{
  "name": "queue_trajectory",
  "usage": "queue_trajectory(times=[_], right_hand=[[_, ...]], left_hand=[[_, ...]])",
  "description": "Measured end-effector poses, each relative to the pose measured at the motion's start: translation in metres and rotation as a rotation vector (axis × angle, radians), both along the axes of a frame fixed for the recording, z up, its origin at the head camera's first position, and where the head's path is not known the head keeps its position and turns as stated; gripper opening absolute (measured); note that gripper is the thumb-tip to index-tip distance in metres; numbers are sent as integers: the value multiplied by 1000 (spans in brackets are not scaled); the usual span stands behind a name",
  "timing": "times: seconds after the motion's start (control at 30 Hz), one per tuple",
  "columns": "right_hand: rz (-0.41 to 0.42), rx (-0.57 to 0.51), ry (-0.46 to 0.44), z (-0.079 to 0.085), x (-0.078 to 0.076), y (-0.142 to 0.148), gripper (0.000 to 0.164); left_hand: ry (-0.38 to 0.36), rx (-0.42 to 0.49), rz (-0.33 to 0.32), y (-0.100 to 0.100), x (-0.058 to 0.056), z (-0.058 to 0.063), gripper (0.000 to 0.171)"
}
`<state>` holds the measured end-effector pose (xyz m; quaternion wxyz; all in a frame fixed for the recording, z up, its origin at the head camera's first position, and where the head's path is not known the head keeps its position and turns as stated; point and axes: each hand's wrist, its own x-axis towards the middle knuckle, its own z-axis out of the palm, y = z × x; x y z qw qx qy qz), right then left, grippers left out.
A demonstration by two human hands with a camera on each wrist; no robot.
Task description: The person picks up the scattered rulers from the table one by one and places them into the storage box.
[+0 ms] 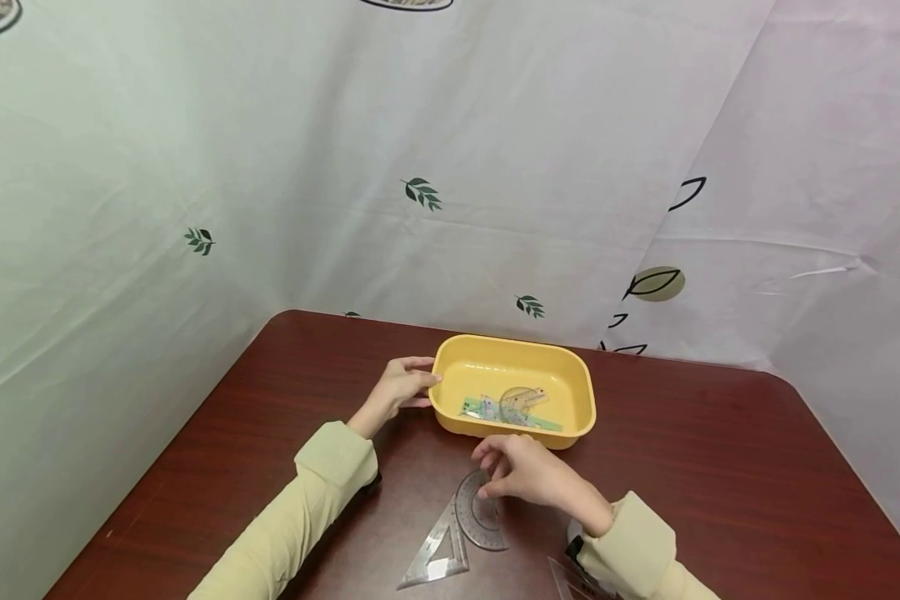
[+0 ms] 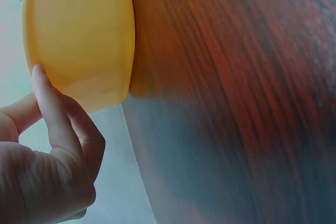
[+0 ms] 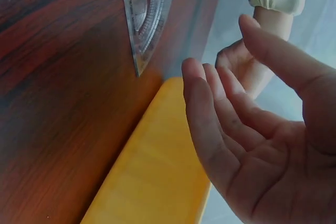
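My left hand point(image 1: 401, 385) holds the left end of a yellow plastic tub point(image 1: 510, 348), its fingertips at the rim; the left wrist view shows a finger point(image 2: 50, 100) against the tub's wall. Inside the tub lie a clear protractor point(image 1: 512, 407), a green ruler point(image 1: 549, 425) and other small clear pieces, hard to tell apart. My right hand point(image 1: 528, 473) hovers in front of the tub with loosely bent fingers and nothing between them. Below its fingertips a clear protractor point(image 1: 465, 512) lies on the table, touching or overlapping a clear set square point(image 1: 423, 573).
Another clear triangular piece point(image 1: 566, 583) lies by the right sleeve at the table's front, partly hidden. The dark red wooden table point(image 1: 720, 467) meets a white patterned cloth point(image 1: 457, 250) behind and at both sides.
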<state>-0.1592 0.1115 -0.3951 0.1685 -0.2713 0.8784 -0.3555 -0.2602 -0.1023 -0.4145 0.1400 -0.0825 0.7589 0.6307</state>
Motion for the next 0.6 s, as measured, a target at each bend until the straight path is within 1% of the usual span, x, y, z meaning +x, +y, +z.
queue_trajectory(times=[0.27,0.5,0.6], right_hand=[[28,98,62,-4,2,-3,55],[120,190,94,-9,1,-3,61],[159,236,121,-12,1,-4,62]], left_hand=[[-3,8,0,0,0,0,44],[-6,1,0,0,0,1,44],[-8,-3,2,0,0,1,44]])
